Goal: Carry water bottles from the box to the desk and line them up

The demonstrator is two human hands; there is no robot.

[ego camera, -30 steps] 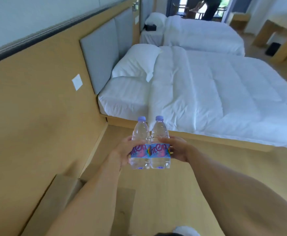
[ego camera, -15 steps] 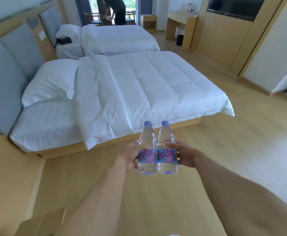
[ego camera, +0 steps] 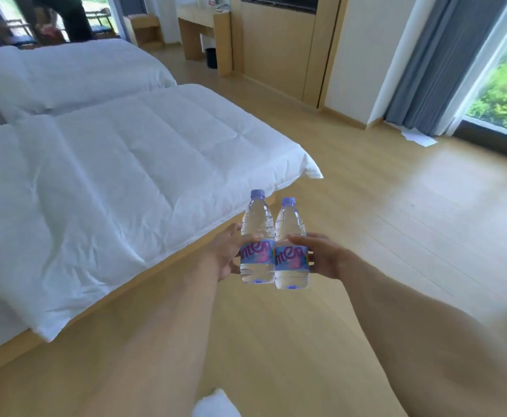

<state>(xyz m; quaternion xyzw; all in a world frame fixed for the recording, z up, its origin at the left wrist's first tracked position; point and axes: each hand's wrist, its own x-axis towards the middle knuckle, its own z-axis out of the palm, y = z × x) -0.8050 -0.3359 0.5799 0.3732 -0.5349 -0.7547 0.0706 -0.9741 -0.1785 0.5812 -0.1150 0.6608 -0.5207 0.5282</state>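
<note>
Left bottle [ego camera: 257, 236]: you hold it upright in front of you, above the wooden floor [ego camera: 396, 236], its purple cap topmost and its blue and pink label facing you.
Right bottle [ego camera: 291, 245]: upright as well, pressed side by side against the left bottle, its cap sitting a little lower in the view.
Left grip [ego camera: 226, 254]: your left hand wraps the outer side of the left bottle at label height, thumb across the front of the label (fingers behind it are hidden).
Right grip [ego camera: 321, 254]: your right hand curls round the outer side of the right bottle, thumb laid across the top edge of its label.
Forearms: both reach forward from the bottom corners of the view and meet at the bottles.
Near bed [ego camera: 110, 182]: just to your left, covered by a white duvet whose corner hangs off the foot end close behind the bottles.
Far bed [ego camera: 65, 76]: beyond the near one, also in white.
Table [ego camera: 199, 28]: a pale wooden one stands against the far wall, well apart from you, with a dark bin [ego camera: 211, 58] beneath it.
Window [ego camera: 505, 94]: at the right, greenery outside, grey-blue curtains [ego camera: 433, 70] beside it.
Another person [ego camera: 68, 16]: at the far end of the room, bent over (only partly in view).
White paper [ego camera: 417, 138]: lies on the floor near the curtain.
</note>
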